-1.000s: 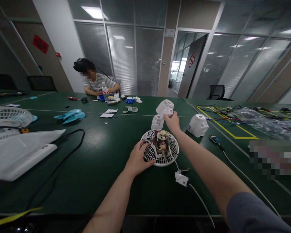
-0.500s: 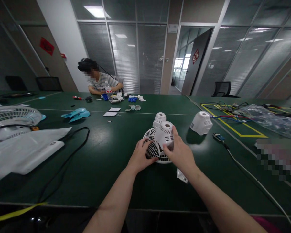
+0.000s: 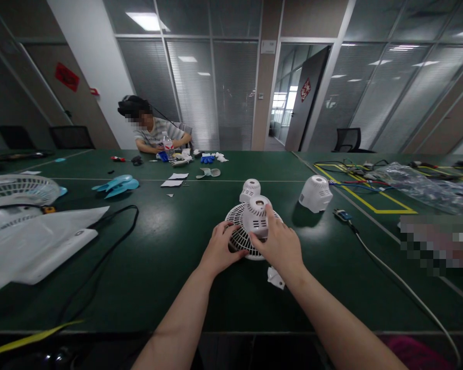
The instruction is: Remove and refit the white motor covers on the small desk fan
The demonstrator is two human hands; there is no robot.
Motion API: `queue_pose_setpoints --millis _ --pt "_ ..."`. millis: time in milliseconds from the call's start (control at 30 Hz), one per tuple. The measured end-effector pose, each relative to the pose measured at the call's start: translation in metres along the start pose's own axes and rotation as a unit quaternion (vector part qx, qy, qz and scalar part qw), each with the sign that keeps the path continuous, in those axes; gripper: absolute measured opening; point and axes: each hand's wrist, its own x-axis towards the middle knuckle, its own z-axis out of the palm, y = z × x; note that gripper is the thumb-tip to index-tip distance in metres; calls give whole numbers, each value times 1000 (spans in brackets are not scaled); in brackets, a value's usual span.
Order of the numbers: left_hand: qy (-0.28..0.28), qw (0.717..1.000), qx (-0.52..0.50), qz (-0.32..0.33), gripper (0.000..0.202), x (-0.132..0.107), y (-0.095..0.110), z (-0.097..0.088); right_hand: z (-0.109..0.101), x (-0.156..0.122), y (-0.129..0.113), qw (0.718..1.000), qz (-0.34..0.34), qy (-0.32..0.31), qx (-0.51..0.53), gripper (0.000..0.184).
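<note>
A round white fan grille point(image 3: 237, 240) lies on the green table in front of me. My left hand point(image 3: 219, 247) grips its left side, fingers over the ribs and thumb at the near rim. On the grille stands a white slotted fan motor cover point(image 3: 255, 218), nearly upright. My right hand point(image 3: 281, 244) clasps this cover from the right, with the index finger by the top hole and the thumb low on the near side. Just behind is a smaller white slotted housing point(image 3: 250, 190). A small white plastic piece point(image 3: 275, 278) lies beside my right wrist.
Another white cover point(image 3: 315, 194) stands to the right, near a cable with a blue plug point(image 3: 342, 216). Blue fan blades point(image 3: 118, 186), a white bag point(image 3: 42, 236) and a larger grille point(image 3: 19, 190) occupy the left. Across the table sits a person point(image 3: 154, 128) behind a bottle point(image 3: 168, 146).
The motor cover has gone from tilted, with a dark gap beneath, to flatter on the grille. My right hand moved with it. The view has shifted slightly, and the small white piece appears farther left.
</note>
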Motion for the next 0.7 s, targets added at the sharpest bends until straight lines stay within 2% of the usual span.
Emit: queue_pose_setpoints --millis 433,567,633,700 --pt "0 1000 -12 -8 72 -3 -1 1 2 -15 4 994 38 -40 93 83" --pt "9 1000 -9 -3 63 -2 2 -2 9 -21 9 993 32 -32 105 95" --pt "17 1000 -13 3 54 -2 3 -4 14 -19 14 994 32 -23 103 102" --pt "34 999 -28 -1 41 -2 4 -5 18 -16 20 994 38 -16 99 100"
